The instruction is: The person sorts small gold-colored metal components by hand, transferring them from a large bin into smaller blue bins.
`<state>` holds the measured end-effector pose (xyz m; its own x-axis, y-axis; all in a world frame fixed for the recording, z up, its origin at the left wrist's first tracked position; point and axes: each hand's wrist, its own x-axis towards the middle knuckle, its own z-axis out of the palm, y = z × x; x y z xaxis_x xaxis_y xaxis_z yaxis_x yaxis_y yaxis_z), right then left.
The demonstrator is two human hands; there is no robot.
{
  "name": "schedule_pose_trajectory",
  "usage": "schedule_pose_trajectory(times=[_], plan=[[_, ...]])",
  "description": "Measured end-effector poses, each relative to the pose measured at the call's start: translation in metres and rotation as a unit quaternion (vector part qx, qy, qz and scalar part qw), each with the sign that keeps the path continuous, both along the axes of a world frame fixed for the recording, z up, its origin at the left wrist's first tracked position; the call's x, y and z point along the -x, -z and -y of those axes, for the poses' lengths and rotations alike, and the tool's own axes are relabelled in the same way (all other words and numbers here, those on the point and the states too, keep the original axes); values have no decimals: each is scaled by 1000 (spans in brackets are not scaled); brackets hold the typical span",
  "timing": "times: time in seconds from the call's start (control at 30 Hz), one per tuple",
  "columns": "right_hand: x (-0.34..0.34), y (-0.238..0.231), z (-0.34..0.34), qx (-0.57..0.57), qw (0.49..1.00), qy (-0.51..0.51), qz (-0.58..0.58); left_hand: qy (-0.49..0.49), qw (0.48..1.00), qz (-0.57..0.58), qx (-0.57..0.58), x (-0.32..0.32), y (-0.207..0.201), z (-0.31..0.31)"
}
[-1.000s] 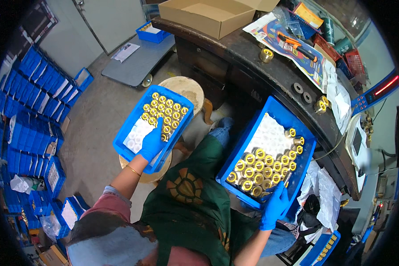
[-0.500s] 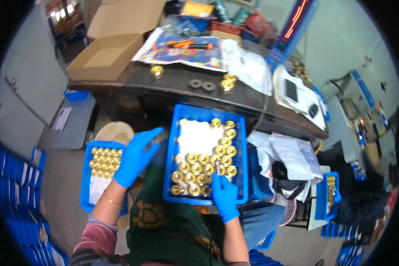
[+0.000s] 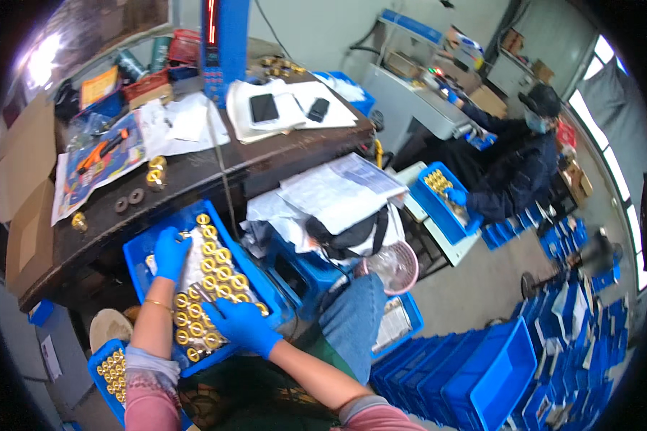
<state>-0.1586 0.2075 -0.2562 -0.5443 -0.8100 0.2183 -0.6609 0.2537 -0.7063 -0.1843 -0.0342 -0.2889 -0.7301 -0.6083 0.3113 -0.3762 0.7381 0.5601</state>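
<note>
A blue tray (image 3: 272, 276) tilts below the bench edge and holds rows of round brass fittings (image 3: 223, 271) on white paper. My left hand (image 3: 171, 255), in a blue glove, reaches to the tray's far end, its fingertips closed on a brass fitting. My right hand (image 3: 246, 325), also gloved in blue, is over the near rows. Its fingers are closed round a short silvery metal rod (image 3: 203, 292), partly hidden by the glove. Left of my left forearm, a smaller blue tray (image 3: 102, 389) holds more brass fittings.
On the dark bench (image 3: 194, 185) lie two grey rings (image 3: 129, 200), loose fittings, papers and a phone (image 3: 264, 108). A pink basket (image 3: 410, 267) stands right of my knee, near stacked blue trays (image 3: 474, 373). A co-worker (image 3: 514, 172) sits farther right with another tray.
The view has swung to the right. My left hand has moved from beside the smaller tray into the large tray, its fingers closing. My right hand still holds the rod over the fittings.
</note>
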Motion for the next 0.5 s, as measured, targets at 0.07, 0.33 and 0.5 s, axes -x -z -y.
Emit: schedule_pose_trajectory(times=[0.07, 0.33, 0.5], plan=[[4, -6, -6, 19, 999, -12, -49, -26, 992, -13, -126, -2, -16, -4], [6, -20, -4, -63, 996, -28, 55, 102, 716, -205, -659, -82, -84, -92], [-10, -19, -6, -9, 984, -14, 175, 118, 693, -232, -672, -116, -93, -115]])
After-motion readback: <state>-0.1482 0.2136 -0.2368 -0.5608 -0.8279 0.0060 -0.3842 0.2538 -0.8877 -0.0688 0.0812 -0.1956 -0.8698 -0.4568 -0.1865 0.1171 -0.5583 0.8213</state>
